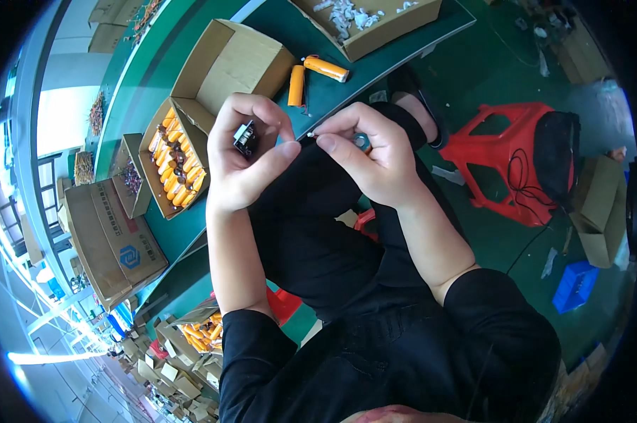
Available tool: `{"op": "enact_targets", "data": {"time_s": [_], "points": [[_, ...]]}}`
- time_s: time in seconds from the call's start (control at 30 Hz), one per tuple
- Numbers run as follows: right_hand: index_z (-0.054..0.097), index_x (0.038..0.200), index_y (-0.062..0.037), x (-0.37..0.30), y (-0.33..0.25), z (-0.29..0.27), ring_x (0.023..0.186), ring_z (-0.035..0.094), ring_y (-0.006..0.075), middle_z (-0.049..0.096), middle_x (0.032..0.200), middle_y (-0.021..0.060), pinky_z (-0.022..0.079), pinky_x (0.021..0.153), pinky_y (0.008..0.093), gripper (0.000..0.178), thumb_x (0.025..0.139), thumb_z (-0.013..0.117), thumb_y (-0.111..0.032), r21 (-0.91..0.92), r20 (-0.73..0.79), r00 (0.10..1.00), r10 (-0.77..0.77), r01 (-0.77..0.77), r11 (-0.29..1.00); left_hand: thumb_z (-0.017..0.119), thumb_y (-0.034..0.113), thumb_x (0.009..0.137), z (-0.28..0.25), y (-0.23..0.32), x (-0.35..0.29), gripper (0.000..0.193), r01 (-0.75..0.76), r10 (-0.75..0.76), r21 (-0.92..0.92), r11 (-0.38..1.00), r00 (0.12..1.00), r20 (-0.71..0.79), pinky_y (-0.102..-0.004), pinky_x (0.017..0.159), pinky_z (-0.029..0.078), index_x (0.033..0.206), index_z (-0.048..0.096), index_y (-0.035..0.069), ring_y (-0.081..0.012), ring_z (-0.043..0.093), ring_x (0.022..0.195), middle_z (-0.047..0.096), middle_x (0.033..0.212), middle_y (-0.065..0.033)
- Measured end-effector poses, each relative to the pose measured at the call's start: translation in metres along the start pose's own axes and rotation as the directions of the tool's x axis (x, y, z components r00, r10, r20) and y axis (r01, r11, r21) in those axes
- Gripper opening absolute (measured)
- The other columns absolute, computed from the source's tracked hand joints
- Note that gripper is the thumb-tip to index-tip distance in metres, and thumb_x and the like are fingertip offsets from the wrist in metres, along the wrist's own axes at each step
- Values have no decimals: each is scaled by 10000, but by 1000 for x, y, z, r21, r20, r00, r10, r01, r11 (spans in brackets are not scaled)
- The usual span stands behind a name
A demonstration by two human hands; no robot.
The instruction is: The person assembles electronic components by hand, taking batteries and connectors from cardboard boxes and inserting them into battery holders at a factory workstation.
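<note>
My left hand [244, 162] is curled around a small black electronic module [245, 138] with a pale block on it. Its thumb and forefinger tips are bent toward my right hand [378, 155]. Between the thumb and forefinger of that right hand is a tiny white piece [311, 134], which looks like a plug. A bluish round item [361, 142] shows partly behind the right fingers; what it is I cannot make out. Just beyond my hands, an upright orange wrapped battery pack [296, 86] and a second orange battery pack [326, 69] lie on the green table [375, 70].
An open carton [143, 151] full of orange packs stands left of my left hand. Farther off is a cardboard tray [396, 35] with white scraps. A closed carton [114, 243] sits at the left. On the floor at right are a red stool [505, 162] and a blue bin [576, 287].
</note>
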State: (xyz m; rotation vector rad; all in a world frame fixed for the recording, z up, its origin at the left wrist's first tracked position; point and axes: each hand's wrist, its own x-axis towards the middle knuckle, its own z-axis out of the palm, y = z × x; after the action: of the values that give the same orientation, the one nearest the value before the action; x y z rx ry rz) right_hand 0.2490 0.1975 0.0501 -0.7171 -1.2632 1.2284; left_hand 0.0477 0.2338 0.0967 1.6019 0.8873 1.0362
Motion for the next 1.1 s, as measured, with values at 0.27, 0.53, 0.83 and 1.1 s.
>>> {"op": "enact_targets", "data": {"time_s": [0.27, 0.53, 0.83, 1.1], "points": [[702, 993, -34, -4, -6, -1, 627, 475, 68, 618, 747, -1, 387, 570, 196, 60, 949, 680, -68, 422, 27, 995, 95, -98, 901, 494, 291, 1005, -3, -9, 7, 396, -39, 79, -283, 958, 988, 131, -186, 576, 345, 1249, 602, -2, -123, 528, 652, 633, 915, -83], [639, 972, -7, -7, -14, 15, 491, 353, 44, 489, 608, -18, 283, 469, 191, 96, 971, 599, -95, 595, 60, 962, 265, -248, 764, 467, 205, 1013, 19, 4, 5, 452, 222, -228, -121, 968, 973, -34, -205, 583, 381, 1399, 550, -13, -123, 542, 663, 632, 968, -115], [631, 943, -20, -9, -19, 22, 478, 343, 37, 472, 603, -27, 272, 457, 191, 81, 959, 595, -91, 582, -28, 930, 366, -283, 762, 481, 106, 996, 39, 3, 7, 463, 51, -52, -6, 999, 995, -81, -233, 644, 449, 1437, 521, -29, -108, 549, 692, 669, 1143, -138], [635, 926, -31, -10, -18, 20, 478, 352, 35, 478, 612, -28, 280, 458, 188, 67, 949, 600, -84, 579, -49, 921, 388, -290, 762, 513, 44, 968, 36, 1, 5, 446, -11, 8, -38, 999, 997, -78, -229, 756, 465, 1405, 540, -47, -98, 551, 752, 673, 1204, -132]]}}
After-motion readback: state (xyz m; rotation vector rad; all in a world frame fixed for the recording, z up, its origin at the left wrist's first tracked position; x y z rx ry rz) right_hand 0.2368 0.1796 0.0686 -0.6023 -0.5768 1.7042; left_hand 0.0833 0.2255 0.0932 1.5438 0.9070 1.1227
